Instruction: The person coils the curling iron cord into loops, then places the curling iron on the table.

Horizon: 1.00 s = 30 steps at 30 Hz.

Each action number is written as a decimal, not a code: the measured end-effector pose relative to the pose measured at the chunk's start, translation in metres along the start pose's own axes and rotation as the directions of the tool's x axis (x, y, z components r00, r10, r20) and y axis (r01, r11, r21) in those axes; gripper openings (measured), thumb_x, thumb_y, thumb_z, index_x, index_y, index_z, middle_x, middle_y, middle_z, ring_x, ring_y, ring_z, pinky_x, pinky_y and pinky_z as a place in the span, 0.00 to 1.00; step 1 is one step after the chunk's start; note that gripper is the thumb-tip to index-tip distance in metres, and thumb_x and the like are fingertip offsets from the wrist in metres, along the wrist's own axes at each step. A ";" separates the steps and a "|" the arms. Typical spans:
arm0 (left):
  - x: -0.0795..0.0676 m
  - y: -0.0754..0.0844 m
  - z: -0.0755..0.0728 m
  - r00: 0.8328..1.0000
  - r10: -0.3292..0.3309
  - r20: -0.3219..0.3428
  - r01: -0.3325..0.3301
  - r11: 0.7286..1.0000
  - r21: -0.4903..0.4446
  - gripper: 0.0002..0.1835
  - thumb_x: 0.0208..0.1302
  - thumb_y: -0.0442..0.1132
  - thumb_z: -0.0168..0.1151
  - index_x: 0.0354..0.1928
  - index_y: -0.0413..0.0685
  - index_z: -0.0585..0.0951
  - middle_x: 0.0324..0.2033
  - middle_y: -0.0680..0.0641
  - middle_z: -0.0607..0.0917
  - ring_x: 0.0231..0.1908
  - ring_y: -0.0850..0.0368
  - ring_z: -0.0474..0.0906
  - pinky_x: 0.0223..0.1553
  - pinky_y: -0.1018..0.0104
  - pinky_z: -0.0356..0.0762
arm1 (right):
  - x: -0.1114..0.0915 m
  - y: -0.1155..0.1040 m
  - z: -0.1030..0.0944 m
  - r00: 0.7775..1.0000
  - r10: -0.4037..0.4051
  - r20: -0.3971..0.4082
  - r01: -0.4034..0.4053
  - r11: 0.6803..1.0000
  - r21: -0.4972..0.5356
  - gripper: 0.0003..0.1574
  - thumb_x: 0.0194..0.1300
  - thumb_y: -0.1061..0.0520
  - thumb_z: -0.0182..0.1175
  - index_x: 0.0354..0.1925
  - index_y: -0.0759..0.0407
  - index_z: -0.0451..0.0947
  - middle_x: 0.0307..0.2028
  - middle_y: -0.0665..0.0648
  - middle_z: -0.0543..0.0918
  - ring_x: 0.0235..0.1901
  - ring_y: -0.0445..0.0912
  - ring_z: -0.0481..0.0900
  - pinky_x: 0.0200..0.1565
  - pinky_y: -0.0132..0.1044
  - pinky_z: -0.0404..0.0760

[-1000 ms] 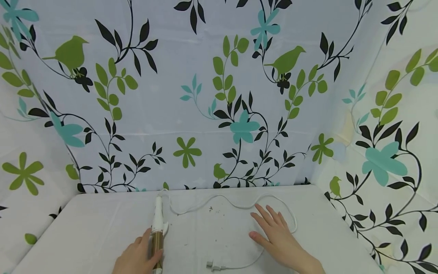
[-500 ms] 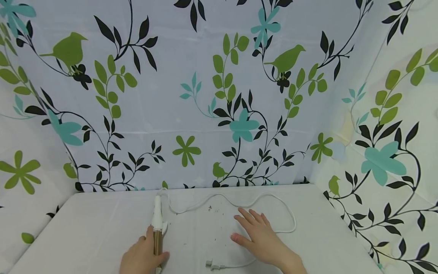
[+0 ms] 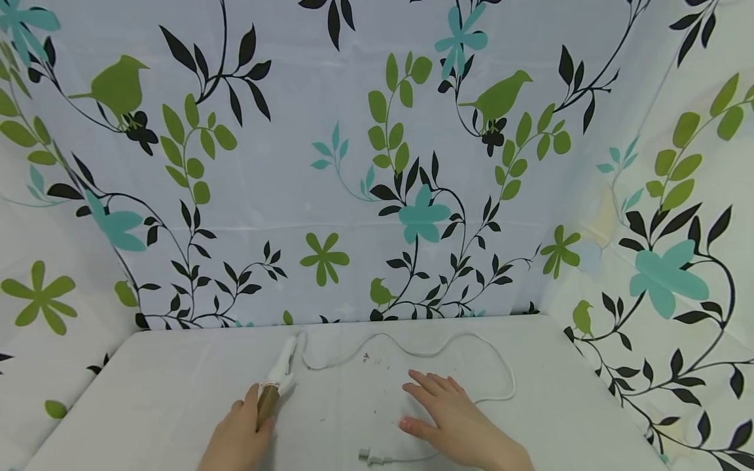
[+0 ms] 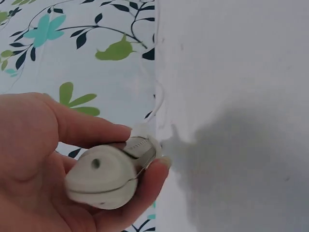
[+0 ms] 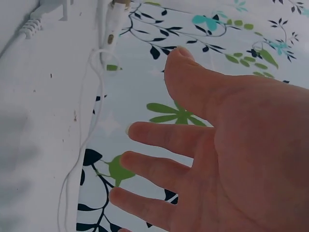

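My left hand [image 3: 235, 432] grips a curling iron [image 3: 284, 366] by its gold barrel. Its white handle points toward the back of the table, tilted a little to the right. In the left wrist view, the thumb and fingers wrap the barrel behind its rounded white tip [image 4: 104, 176], and a shadow falls on the tabletop beside it. From the handle's far end, a white cord [image 3: 427, 355] winds across to the right. My right hand [image 3: 450, 418] is over the right half of the table, fingers spread and holding nothing, partly covering the cord. In the right wrist view its palm [image 5: 260, 150] shows bare.
The white table [image 3: 177, 379] ends at a patterned cloth backdrop [image 3: 265, 196], with more cloth at both sides. A plug [image 3: 372, 456] lies near the front edge between my hands. Small dark specks [image 3: 366, 358] dot the tabletop.
The curling iron was upright in the head view and now slants, its handle end shifted right in my left grip. My right hand has moved left, away from the cord's outer loop.
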State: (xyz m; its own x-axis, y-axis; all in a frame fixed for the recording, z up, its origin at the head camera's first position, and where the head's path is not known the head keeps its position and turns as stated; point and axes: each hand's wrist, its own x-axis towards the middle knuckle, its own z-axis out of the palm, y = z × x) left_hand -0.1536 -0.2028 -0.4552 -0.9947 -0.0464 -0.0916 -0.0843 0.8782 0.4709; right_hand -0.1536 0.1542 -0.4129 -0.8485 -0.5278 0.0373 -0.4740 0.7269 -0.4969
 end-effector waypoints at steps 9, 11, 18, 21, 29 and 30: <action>-0.004 -0.002 -0.035 0.990 -0.003 -0.140 -0.015 0.991 -0.132 0.28 0.71 0.40 0.58 0.65 0.26 0.68 0.46 0.32 0.81 0.41 0.44 0.81 0.42 0.46 0.78 | -0.004 -0.002 -0.013 0.999 0.020 0.037 -0.020 1.000 0.011 0.42 0.70 0.30 0.52 0.67 0.56 0.72 0.71 0.57 0.68 0.68 0.63 0.67 0.66 0.67 0.59; -0.006 -0.001 -0.041 0.989 -0.027 -0.145 0.000 0.983 -0.183 0.28 0.72 0.42 0.58 0.66 0.30 0.69 0.49 0.31 0.81 0.43 0.45 0.80 0.41 0.50 0.78 | -0.004 -0.001 -0.015 0.999 0.023 0.037 -0.023 1.000 0.004 0.42 0.70 0.29 0.51 0.67 0.56 0.72 0.71 0.57 0.68 0.68 0.62 0.68 0.65 0.66 0.61; -0.017 0.009 -0.061 0.984 -0.074 -0.162 0.008 0.927 -0.374 0.31 0.72 0.54 0.59 0.68 0.43 0.72 0.59 0.33 0.79 0.49 0.46 0.79 0.39 0.65 0.78 | -0.001 -0.002 -0.017 1.000 0.017 -0.023 -0.017 1.000 -0.006 0.39 0.70 0.29 0.50 0.64 0.53 0.75 0.67 0.55 0.74 0.65 0.57 0.72 0.62 0.61 0.69; -0.024 0.017 -0.067 0.982 -0.074 -0.176 -0.018 0.884 -0.468 0.31 0.69 0.55 0.61 0.68 0.46 0.74 0.59 0.36 0.80 0.48 0.52 0.79 0.38 0.71 0.78 | 0.002 -0.006 -0.018 0.995 0.001 -0.098 0.001 1.000 0.021 0.35 0.71 0.31 0.50 0.60 0.52 0.78 0.61 0.53 0.80 0.62 0.53 0.76 0.60 0.57 0.73; -0.036 0.042 -0.080 0.988 -0.091 -0.129 -0.019 0.741 -0.671 0.30 0.65 0.56 0.65 0.65 0.51 0.77 0.53 0.42 0.85 0.43 0.60 0.85 0.42 0.71 0.78 | 0.010 -0.018 -0.020 0.940 0.011 -0.342 0.039 0.990 0.138 0.16 0.72 0.39 0.57 0.48 0.44 0.83 0.42 0.36 0.85 0.44 0.36 0.82 0.49 0.40 0.81; -0.037 0.045 -0.082 0.988 -0.093 -0.123 -0.017 0.727 -0.686 0.29 0.65 0.56 0.65 0.64 0.51 0.78 0.51 0.43 0.86 0.43 0.60 0.86 0.42 0.71 0.78 | 0.013 -0.020 -0.022 0.928 0.031 -0.372 0.034 0.985 0.169 0.14 0.72 0.41 0.58 0.46 0.44 0.84 0.40 0.35 0.85 0.42 0.35 0.82 0.48 0.39 0.81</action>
State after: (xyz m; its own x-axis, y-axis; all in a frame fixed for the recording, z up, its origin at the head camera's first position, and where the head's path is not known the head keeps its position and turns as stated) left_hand -0.1257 -0.2012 -0.3585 -0.9821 -0.1864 -0.0266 -0.0850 0.3128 0.9460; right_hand -0.1598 0.1423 -0.3833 -0.8896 -0.3036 0.3411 -0.4563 0.6236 -0.6347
